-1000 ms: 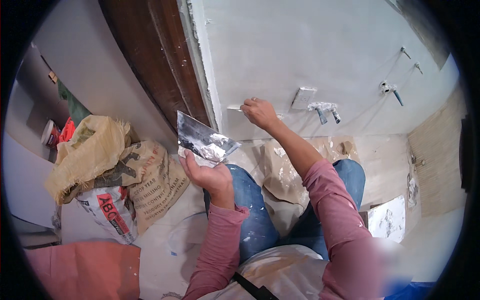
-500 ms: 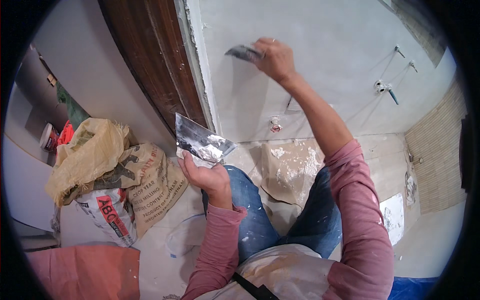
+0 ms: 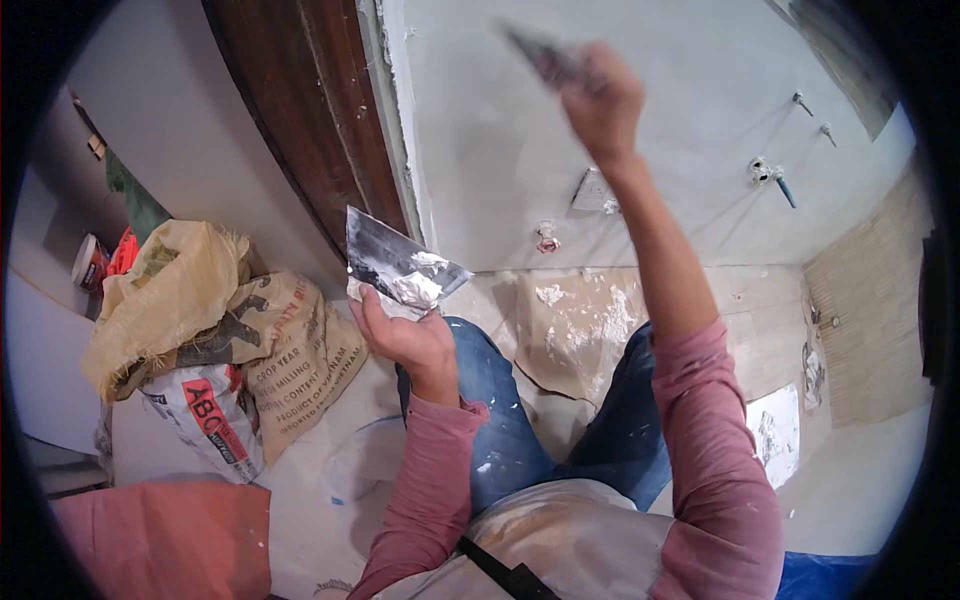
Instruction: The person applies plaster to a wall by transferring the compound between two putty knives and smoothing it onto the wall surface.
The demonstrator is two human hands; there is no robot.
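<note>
My left hand [image 3: 412,350] is closed on a wide putty knife [image 3: 385,250], its metal blade tilted up beside the door frame. A lump of white putty [image 3: 415,290] lies on that blade. Up against the pale grey wall [image 3: 480,170], my right hand [image 3: 608,105] grips a second, smaller putty knife [image 3: 545,60], which is blurred by motion. Its blade points up and to the left; I cannot tell whether it touches the wall.
A dark brown wooden door frame [image 3: 300,100] stands left of the wall. Several sacks [image 3: 310,370] slump at the left. Pipe fittings [image 3: 765,172] and a red-handled valve [image 3: 546,240] stick out of the wall. Putty-spattered brown sheeting [image 3: 570,330] lies on the floor.
My right hand has moved up and slightly right with its putty knife, whose blade has swung upward, uncovering a wall box. My left hand keeps nearly the same place.
</note>
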